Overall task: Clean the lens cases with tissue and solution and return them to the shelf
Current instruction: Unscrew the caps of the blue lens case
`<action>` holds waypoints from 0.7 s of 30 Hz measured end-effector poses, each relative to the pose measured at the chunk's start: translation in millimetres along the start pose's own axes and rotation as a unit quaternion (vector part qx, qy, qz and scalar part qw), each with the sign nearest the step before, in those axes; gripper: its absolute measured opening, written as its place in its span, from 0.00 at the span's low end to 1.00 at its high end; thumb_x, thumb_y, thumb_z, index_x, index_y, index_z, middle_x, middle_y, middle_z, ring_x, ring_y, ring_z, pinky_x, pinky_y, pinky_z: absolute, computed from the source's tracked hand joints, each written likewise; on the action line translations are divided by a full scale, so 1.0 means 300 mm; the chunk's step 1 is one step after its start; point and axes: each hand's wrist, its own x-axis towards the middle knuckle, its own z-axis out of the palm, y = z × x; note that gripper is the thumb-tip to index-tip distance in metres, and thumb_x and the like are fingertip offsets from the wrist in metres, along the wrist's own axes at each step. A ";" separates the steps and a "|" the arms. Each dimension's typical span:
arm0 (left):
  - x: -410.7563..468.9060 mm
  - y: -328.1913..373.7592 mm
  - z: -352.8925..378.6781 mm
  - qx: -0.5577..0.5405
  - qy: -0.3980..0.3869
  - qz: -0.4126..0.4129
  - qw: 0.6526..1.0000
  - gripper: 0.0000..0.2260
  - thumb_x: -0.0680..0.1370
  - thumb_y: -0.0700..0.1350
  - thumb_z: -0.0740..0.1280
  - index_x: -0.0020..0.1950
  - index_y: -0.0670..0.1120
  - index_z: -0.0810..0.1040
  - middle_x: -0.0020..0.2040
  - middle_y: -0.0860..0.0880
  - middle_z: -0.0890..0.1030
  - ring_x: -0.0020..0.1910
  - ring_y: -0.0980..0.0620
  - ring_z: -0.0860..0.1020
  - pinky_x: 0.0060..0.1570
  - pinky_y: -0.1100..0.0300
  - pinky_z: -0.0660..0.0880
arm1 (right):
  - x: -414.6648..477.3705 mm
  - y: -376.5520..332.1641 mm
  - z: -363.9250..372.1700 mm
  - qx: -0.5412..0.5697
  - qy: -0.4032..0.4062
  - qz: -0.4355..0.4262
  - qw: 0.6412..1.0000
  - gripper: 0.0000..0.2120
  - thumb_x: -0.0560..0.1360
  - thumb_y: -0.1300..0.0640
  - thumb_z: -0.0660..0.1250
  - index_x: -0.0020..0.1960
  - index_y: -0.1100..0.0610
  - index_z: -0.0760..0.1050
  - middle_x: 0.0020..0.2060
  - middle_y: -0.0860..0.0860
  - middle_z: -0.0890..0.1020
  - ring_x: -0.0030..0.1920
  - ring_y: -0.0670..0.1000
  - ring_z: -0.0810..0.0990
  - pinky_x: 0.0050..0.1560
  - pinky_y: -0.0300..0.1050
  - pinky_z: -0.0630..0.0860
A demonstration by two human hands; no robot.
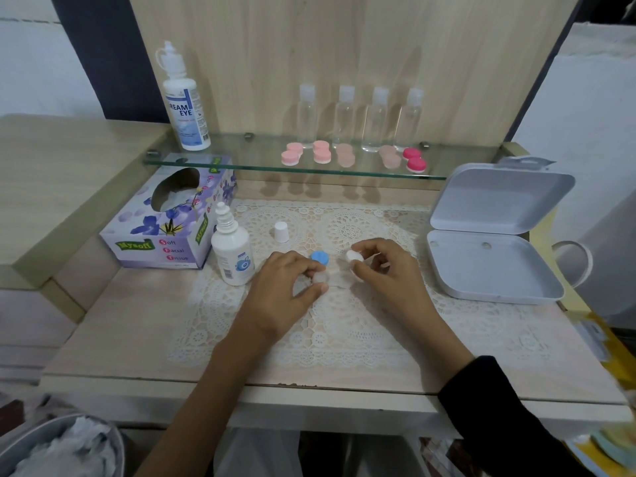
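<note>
Crumpled tissue sits in a grey bin (pixel 51 449) at bottom left, below the table (pixel 137 321) edge. Right forearm wears a black sleeve (pixel 516 425); left forearm is bare. Both hands are over the lace mat (pixel 344 321) mid-table. Left hand (pixel 292 287) has curled fingers, with thumb and forefinger pinching one clear well of the lens case (pixel 321 278), which rests on the mat between the hands. Right hand (pixel 385 270) pinches a white cap (pixel 354 256) between thumb and fingertips, just above the case's other end. Blue cap (pixel 320 258) lies on the mat just behind the left fingertips. Small solution bottle (pixel 232 249) stands upright and uncapped left of the left hand, with its bottle cap (pixel 281 231) standing apart on the mat behind. Tissue box (pixel 165 218) is beside the bottle, at far left, with its opening facing up. Open white hinged box (pixel 492 235) is at right, lid tilted back. Glass shelf (pixel 241 163) at the back holds a large solution bottle (pixel 184 105) on the left, four clear bottles (pixel 344 115) in a row, and in front of them pink lens cases (pixel 321 153) plus one magenta lens case (pixel 414 160) at the right end.
</note>
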 end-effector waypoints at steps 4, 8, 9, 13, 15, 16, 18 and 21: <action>-0.002 -0.003 0.002 -0.002 0.004 0.002 1.000 0.12 0.74 0.49 0.72 0.56 0.50 0.80 0.46 0.57 0.77 0.51 0.58 0.70 0.50 0.72 0.63 | 0.032 0.001 -0.009 -0.037 0.005 0.003 0.999 0.04 0.74 0.60 0.70 0.45 0.53 0.76 0.36 0.52 0.77 0.32 0.40 0.71 0.32 0.30 0.68; -0.001 -0.003 0.003 -0.001 0.005 0.003 1.000 0.12 0.74 0.49 0.72 0.56 0.50 0.80 0.47 0.56 0.77 0.51 0.58 0.71 0.51 0.72 0.63 | 0.046 0.022 0.003 -0.139 -0.013 -0.048 0.989 0.08 0.73 0.59 0.71 0.42 0.49 0.74 0.34 0.43 0.73 0.33 0.41 0.69 0.35 0.35 0.64; -0.001 -0.003 0.003 -0.002 0.005 0.003 1.000 0.12 0.74 0.49 0.72 0.56 0.50 0.81 0.47 0.56 0.78 0.51 0.58 0.71 0.51 0.71 0.63 | 0.048 0.028 0.004 -0.160 -0.017 -0.054 0.985 0.08 0.73 0.59 0.72 0.42 0.48 0.74 0.35 0.41 0.73 0.35 0.40 0.68 0.36 0.37 0.63; 0.000 -0.007 0.004 -0.001 0.007 0.007 1.000 0.12 0.73 0.49 0.72 0.56 0.50 0.81 0.46 0.56 0.77 0.50 0.57 0.71 0.51 0.71 0.63 | 0.048 0.025 0.008 -0.166 -0.023 -0.080 0.983 0.10 0.73 0.61 0.72 0.43 0.46 0.77 0.40 0.39 0.76 0.37 0.37 0.68 0.40 0.36 0.64; 0.000 -0.006 0.004 -0.001 0.007 0.005 1.000 0.12 0.74 0.49 0.72 0.56 0.50 0.81 0.47 0.56 0.78 0.50 0.58 0.71 0.51 0.72 0.63 | 0.038 0.011 -0.001 -0.119 -0.017 -0.065 0.991 0.10 0.73 0.62 0.71 0.44 0.47 0.78 0.41 0.40 0.76 0.35 0.38 0.71 0.38 0.30 0.65; -0.001 -0.006 0.003 0.001 0.006 0.005 1.000 0.12 0.74 0.50 0.72 0.56 0.50 0.81 0.47 0.56 0.78 0.50 0.58 0.71 0.51 0.72 0.63 | 0.031 0.003 -0.007 -0.089 -0.017 -0.052 0.994 0.09 0.73 0.62 0.72 0.45 0.47 0.79 0.42 0.42 0.77 0.36 0.40 0.71 0.38 0.29 0.67; -0.001 -0.006 0.003 0.003 0.006 0.007 1.000 0.12 0.74 0.51 0.71 0.56 0.50 0.80 0.47 0.56 0.78 0.50 0.58 0.71 0.51 0.72 0.63 | 0.013 -0.008 -0.019 -0.051 -0.030 -0.033 0.998 0.09 0.70 0.59 0.75 0.47 0.48 0.80 0.45 0.45 0.78 0.38 0.42 0.72 0.40 0.28 0.68; -0.001 -0.008 0.002 0.006 0.010 0.012 1.000 0.13 0.74 0.51 0.71 0.56 0.49 0.80 0.47 0.56 0.77 0.49 0.59 0.70 0.50 0.73 0.63 | -0.007 -0.012 -0.019 -0.080 -0.075 -0.029 0.994 0.14 0.66 0.57 0.78 0.50 0.49 0.82 0.46 0.49 0.78 0.41 0.45 0.73 0.41 0.30 0.68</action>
